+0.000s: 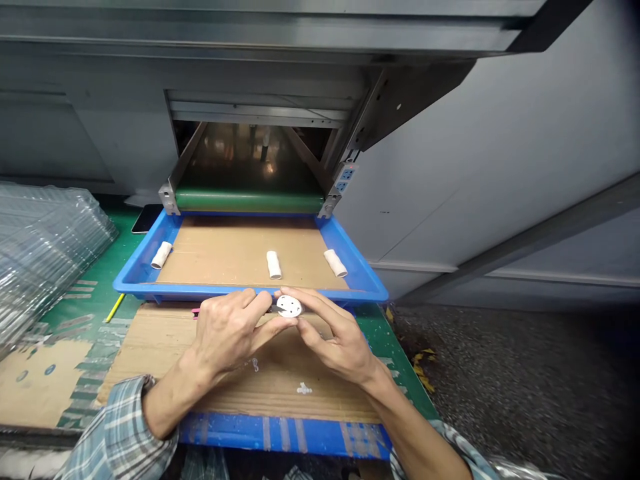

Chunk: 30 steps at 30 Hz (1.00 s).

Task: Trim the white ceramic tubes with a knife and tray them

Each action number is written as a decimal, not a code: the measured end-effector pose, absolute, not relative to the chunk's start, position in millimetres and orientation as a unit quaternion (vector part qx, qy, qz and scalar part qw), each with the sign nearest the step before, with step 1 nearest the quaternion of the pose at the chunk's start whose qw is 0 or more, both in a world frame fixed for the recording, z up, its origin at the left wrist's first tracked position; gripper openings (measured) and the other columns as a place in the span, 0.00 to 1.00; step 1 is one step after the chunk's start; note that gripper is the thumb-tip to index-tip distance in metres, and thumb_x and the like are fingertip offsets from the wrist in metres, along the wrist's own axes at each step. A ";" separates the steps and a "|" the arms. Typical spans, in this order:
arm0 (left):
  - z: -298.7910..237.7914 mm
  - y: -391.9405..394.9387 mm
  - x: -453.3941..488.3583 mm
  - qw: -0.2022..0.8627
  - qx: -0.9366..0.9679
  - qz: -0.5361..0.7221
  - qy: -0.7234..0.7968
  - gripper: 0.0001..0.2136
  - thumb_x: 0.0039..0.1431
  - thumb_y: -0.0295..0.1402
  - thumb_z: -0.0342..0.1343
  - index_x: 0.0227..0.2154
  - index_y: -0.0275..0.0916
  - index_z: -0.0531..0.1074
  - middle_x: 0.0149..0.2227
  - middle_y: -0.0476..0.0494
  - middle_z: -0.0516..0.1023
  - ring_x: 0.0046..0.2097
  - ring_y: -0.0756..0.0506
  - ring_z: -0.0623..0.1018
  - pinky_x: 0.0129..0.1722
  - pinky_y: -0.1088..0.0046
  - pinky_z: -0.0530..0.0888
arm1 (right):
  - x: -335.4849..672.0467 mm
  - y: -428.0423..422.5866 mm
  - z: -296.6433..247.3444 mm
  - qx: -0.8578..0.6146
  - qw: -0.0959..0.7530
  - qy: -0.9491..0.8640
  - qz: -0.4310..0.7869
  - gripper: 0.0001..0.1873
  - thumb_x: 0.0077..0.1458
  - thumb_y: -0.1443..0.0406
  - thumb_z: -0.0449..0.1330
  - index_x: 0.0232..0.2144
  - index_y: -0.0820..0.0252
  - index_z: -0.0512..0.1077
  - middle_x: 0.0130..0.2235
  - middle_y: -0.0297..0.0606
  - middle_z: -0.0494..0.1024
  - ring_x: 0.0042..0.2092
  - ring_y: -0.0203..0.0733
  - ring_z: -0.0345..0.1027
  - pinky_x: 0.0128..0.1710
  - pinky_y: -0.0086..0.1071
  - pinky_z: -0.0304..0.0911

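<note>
**A:** Hands?

**B:** Together, just over the front rim of the blue plastic tray (pixel 150 288). Left hand (pixel 225 330) and right hand (pixel 335 340) meet at the fingertips, both closed in on one part.

**A:** Which part, and where?

**B:** White round plastic disc (pixel 289 307) with small dark holes. Right thumb and fingertips (pixel 305 325) pinch it, right at the front rim, not down in the tray.

**A:** Left hand holding anything else?

**B:** Looks like a thin dark blade (pixel 277 308) running from its fingers to the disc's edge. Hard to be sure, the fingers hide most of it. A bit of pink plastic (pixel 195 313) pokes out beside that hand.

**A:** Tray contents?

**B:** Cardboard liner (pixel 235 257), three white tubes (pixel 273 265) lying on it, well apart. Green roller (pixel 249 200) just behind the tray, socket strip (pixel 343 179) up at its right end.

**A:** Bench?

**B:** Cardboard sheet (pixel 250 393) under the hands, small white plastic scraps (pixel 304 388) on it. Left side — green mat (pixel 95 300), yellow pencil (pixel 115 307), stack of clear plastic trays (pixel 45 247).
</note>
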<state>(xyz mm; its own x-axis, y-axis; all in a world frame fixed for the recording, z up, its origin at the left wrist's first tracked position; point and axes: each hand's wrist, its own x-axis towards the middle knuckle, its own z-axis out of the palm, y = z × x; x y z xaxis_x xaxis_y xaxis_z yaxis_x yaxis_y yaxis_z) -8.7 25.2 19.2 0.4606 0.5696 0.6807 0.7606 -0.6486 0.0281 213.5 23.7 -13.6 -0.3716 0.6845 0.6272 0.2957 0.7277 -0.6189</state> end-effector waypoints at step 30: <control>11.5 17.2 1.5 0.100 -0.846 -0.328 -0.409 0.28 0.84 0.48 0.38 0.27 0.40 0.68 0.23 0.52 0.73 0.23 0.50 0.72 0.24 0.68 0.59 | 208.7 16.9 -20.9 -0.339 0.543 -0.758 0.124 0.24 0.65 0.75 0.68 0.60 0.53 0.75 0.51 0.41 0.77 0.51 0.43 0.78 0.53 0.36 0.79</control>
